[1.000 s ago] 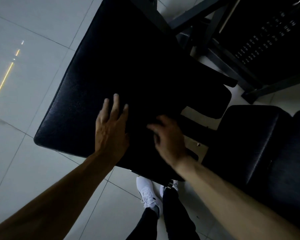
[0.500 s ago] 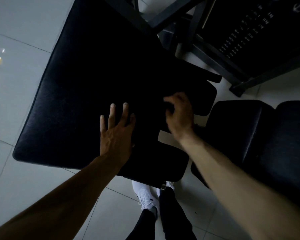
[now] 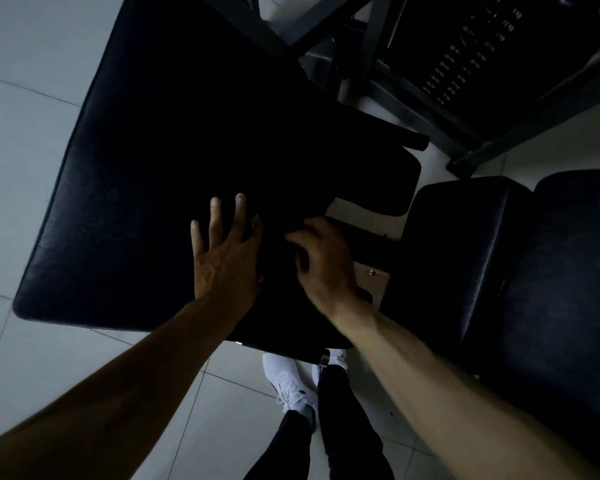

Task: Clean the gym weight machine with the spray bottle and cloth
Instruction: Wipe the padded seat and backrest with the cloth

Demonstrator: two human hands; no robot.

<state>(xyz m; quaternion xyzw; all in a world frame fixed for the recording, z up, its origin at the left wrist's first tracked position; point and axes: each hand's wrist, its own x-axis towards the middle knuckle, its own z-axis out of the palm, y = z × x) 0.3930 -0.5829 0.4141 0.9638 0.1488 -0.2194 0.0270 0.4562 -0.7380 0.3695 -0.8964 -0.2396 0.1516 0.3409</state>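
Note:
A large black padded cushion [image 3: 153, 185] of the weight machine fills the middle of the view. My left hand [image 3: 226, 258] rests flat on it near its front edge, fingers straight and spread. Just to the right, my right hand [image 3: 326, 268] has its fingers curled round a dark cloth [image 3: 281, 271] and presses it on the pad's right part. The cloth is hard to tell apart from the black pad in the dim light. No spray bottle is in view.
Another black padded seat [image 3: 534, 271] stands at the right. The dark metal frame [image 3: 413, 109] and the weight stack [image 3: 465, 57] with small number labels are at the top right. My white shoes [image 3: 288, 386] stand on the pale tiled floor [image 3: 32, 133].
My right hand swept away across the pad toward its right edge, then came back close to the left hand. The left hand stayed flat on the pad.

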